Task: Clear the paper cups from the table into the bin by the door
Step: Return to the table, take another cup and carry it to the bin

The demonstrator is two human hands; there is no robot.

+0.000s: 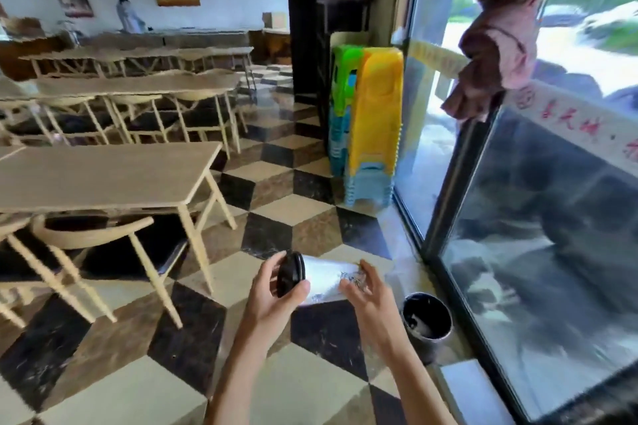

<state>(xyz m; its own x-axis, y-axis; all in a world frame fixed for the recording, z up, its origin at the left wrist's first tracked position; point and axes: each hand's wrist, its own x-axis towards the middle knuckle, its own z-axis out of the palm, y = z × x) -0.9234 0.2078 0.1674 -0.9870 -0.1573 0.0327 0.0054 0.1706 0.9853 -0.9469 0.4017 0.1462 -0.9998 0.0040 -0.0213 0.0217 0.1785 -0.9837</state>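
A white paper cup [322, 278] with a black lid [290, 273] lies on its side in the air between both hands. My left hand [272, 297] grips the lid end. My right hand [367, 293] holds the cup's base end, fingers spread along it. A small black round bin [427, 321] stands on the floor by the glass door, just right of and below my right hand; something white lies inside it.
A wooden table [103, 176] with chairs [93, 238] stands at the left, more tables behind. A stack of coloured plastic stools [371, 121] leans by the door. The glass door [552, 217] and its dark frame run along the right. Checkered tile floor lies underfoot.
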